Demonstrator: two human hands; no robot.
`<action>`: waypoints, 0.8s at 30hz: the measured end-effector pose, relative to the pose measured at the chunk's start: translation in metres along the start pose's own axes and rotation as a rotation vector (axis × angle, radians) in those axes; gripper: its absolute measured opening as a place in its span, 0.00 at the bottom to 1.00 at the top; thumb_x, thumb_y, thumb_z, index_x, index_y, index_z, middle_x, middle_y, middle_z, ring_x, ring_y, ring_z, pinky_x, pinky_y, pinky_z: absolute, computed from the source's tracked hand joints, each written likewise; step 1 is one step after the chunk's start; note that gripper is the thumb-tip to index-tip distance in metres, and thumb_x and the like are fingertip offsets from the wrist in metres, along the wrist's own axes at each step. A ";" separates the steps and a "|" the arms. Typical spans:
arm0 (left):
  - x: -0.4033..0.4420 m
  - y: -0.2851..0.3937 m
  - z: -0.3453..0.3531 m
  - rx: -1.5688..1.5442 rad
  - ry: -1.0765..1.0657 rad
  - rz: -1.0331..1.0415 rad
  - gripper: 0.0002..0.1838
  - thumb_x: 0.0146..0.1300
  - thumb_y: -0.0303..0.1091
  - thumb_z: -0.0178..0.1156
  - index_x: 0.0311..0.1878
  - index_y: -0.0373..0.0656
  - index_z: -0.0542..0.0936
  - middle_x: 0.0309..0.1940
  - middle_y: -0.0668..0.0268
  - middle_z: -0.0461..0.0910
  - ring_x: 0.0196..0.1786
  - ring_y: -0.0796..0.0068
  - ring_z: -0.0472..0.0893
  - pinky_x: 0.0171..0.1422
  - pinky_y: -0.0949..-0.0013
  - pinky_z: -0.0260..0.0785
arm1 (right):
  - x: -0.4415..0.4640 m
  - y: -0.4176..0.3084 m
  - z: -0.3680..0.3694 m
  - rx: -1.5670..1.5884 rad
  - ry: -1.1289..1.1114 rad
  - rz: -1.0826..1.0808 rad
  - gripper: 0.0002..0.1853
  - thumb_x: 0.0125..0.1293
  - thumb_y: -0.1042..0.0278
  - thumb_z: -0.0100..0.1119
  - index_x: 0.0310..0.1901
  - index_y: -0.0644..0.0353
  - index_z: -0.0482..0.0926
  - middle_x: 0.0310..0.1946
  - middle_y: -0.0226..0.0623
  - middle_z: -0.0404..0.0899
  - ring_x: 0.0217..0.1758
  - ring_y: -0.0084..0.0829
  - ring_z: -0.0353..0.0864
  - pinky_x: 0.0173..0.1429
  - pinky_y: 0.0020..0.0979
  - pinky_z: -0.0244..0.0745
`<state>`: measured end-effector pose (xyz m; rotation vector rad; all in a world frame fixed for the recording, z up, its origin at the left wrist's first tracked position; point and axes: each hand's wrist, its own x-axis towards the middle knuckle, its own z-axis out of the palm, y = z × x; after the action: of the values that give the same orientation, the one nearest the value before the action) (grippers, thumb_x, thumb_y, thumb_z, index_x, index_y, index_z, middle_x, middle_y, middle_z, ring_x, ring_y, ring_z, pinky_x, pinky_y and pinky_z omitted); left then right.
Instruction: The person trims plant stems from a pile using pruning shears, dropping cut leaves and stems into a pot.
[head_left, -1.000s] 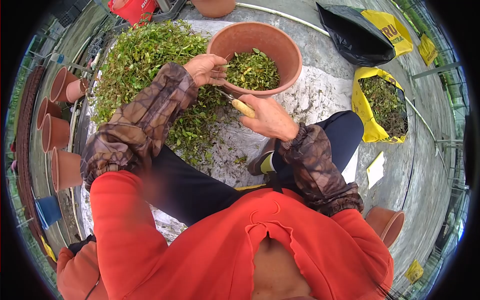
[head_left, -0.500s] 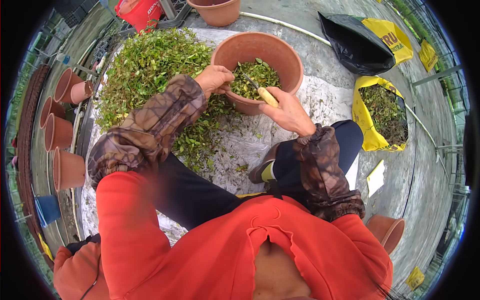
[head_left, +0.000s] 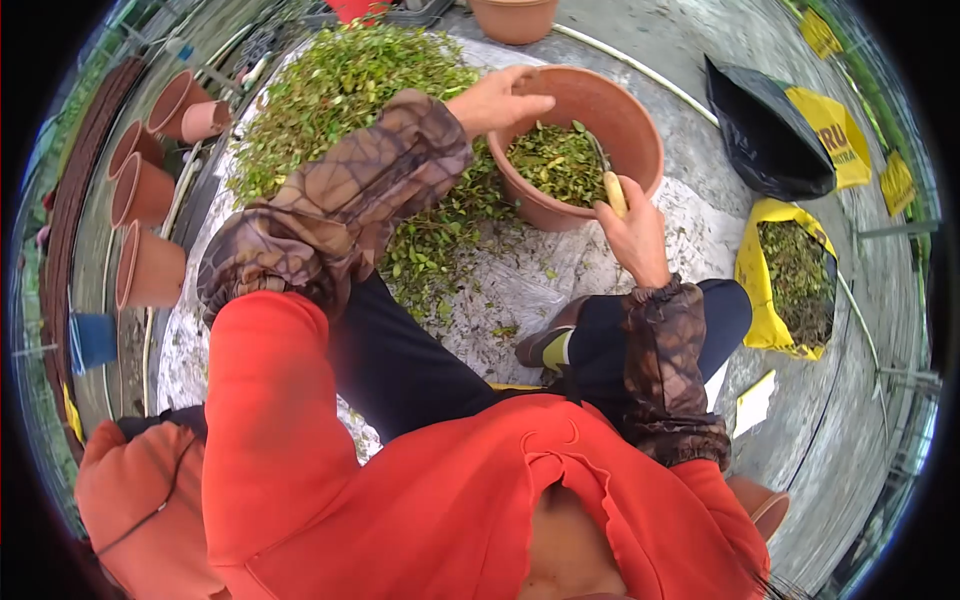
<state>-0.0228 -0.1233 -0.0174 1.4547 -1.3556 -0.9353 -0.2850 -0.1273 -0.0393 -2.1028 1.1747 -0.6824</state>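
Observation:
My right hand [head_left: 637, 232] is closed round the pale yellow handle of a small knife [head_left: 614, 192]. Its narrow dark blade points up into a large terracotta-coloured pot [head_left: 640, 110], over cut leafy pieces [head_left: 560, 165] lying inside. At the pot's left rim, my left hand [head_left: 497, 103] has its fingers stretched out and the thumb apart, with nothing seen between them. A big heap of leafy green cuttings [head_left: 340, 110] spreads on the sheet to the left, partly under my left forearm.
A yellow bag [head_left: 765, 300] of plant matter stands at the right, below an open black-and-yellow bag [head_left: 765, 135]. Terracotta pots [head_left: 150, 265] line the left side, near a blue container [head_left: 93, 340]. A white pipe [head_left: 640, 75] runs behind the big pot.
My left hand has opened from a pinch and moved up along the rim. My right hand has drawn the knife away from it, to the pot's right side. The view has shifted.

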 end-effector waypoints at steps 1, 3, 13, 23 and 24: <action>-0.002 0.015 -0.019 0.020 -0.039 -0.037 0.33 0.62 0.46 0.62 0.63 0.32 0.67 0.57 0.50 0.72 0.59 0.62 0.73 0.65 0.64 0.64 | -0.002 0.001 0.000 -0.041 -0.022 0.017 0.20 0.56 0.65 0.58 0.50 0.64 0.74 0.36 0.57 0.79 0.42 0.58 0.78 0.45 0.47 0.73; -0.006 0.015 -0.052 -0.034 0.004 -0.113 0.24 0.63 0.43 0.62 0.53 0.34 0.75 0.46 0.58 0.79 0.52 0.70 0.78 0.60 0.67 0.69 | -0.006 0.007 0.008 -0.035 -0.043 -0.053 0.20 0.57 0.66 0.58 0.50 0.64 0.74 0.37 0.58 0.78 0.44 0.58 0.77 0.47 0.47 0.72; -0.063 -0.015 -0.127 0.174 -0.020 -0.502 0.07 0.65 0.34 0.59 0.41 0.42 0.80 0.27 0.66 0.79 0.27 0.80 0.75 0.34 0.71 0.73 | -0.013 0.026 0.027 -0.087 -0.078 -0.126 0.27 0.58 0.68 0.58 0.60 0.65 0.67 0.49 0.57 0.76 0.52 0.54 0.76 0.55 0.43 0.70; -0.082 -0.088 -0.114 0.785 -0.003 -0.365 0.09 0.54 0.35 0.63 0.33 0.38 0.83 0.25 0.59 0.82 0.29 0.72 0.82 0.35 0.66 0.73 | -0.014 0.027 0.028 -0.097 -0.091 -0.128 0.28 0.57 0.70 0.58 0.61 0.63 0.65 0.49 0.57 0.73 0.51 0.56 0.74 0.54 0.46 0.70; -0.084 -0.084 -0.114 0.688 0.030 -0.401 0.09 0.54 0.35 0.64 0.32 0.38 0.83 0.25 0.60 0.82 0.29 0.73 0.81 0.35 0.67 0.73 | -0.014 0.029 0.027 -0.089 -0.083 -0.132 0.27 0.57 0.70 0.58 0.60 0.62 0.66 0.48 0.57 0.74 0.51 0.56 0.74 0.53 0.46 0.70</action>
<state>0.1015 -0.0281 -0.0679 2.3155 -1.4656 -0.7025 -0.2882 -0.1198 -0.0801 -2.2764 1.0458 -0.6047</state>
